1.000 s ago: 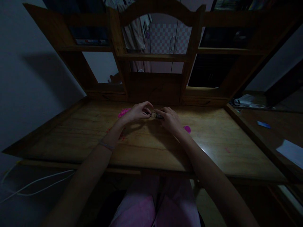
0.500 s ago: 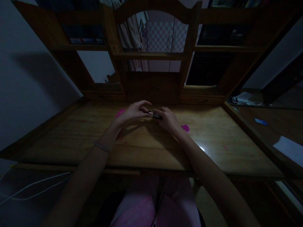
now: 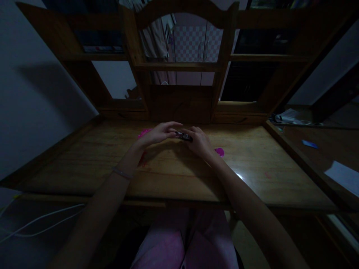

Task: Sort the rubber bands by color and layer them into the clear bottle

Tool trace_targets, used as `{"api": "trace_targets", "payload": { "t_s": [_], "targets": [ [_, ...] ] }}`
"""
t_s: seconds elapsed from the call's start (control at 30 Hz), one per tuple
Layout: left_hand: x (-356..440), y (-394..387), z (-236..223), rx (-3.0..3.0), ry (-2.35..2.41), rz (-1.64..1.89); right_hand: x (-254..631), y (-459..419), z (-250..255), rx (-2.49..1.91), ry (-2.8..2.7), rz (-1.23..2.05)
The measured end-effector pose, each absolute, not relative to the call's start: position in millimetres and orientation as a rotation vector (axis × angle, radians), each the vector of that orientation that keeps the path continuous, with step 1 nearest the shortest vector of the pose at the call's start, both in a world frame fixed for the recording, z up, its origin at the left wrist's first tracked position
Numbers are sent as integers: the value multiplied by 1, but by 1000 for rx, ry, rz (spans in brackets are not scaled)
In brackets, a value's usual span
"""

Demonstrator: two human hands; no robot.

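Note:
Both of my hands meet over the middle of a wooden desk (image 3: 174, 175). My right hand (image 3: 199, 142) has its fingers curled around a small dark object (image 3: 184, 136). My left hand (image 3: 160, 133) pinches the left end of the same object with fingertips together. The object is too small and dim to name. A thin bracelet (image 3: 121, 172) sits on my left wrist. A pink piece (image 3: 143, 133) lies just behind my left hand, and a round pink piece (image 3: 219, 151) lies beside my right wrist.
A wooden hutch with shelves (image 3: 179, 67) rises at the desk's back edge. At the right, a lower surface holds a white sheet (image 3: 342, 173), a small blue item (image 3: 309, 144) and papers (image 3: 291, 117). White cables (image 3: 42, 220) trail at lower left.
The small object has shifted slightly in my fingers and now looks darker. My left fingers have closed in flatter over its end. My arms stay where they were.

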State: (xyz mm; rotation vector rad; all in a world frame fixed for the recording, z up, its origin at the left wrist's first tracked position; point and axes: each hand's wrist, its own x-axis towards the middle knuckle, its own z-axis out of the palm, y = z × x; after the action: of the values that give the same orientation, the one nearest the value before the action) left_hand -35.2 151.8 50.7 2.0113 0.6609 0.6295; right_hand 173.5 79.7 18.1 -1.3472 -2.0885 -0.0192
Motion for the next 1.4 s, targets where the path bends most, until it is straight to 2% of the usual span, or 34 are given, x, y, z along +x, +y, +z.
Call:
{"api": "trace_targets", "payload": {
  "t_s": [0.37,0.73,1.0,1.17,1.4],
  "targets": [
    [-22,143,51,2010,782,990,174,81,22,-1256,-1934,46],
    [-17,137,51,2319,786,1023,176,81,23,-1310,-1879,62],
    [-10,130,52,2174,883,1322,171,76,30,-1259,-1820,74],
    [-11,130,54,2166,832,1322,170,73,33,-1270,-1823,53],
    [-17,135,59,2276,723,1138,171,74,31,-1338,-1833,15]
  ]
}}
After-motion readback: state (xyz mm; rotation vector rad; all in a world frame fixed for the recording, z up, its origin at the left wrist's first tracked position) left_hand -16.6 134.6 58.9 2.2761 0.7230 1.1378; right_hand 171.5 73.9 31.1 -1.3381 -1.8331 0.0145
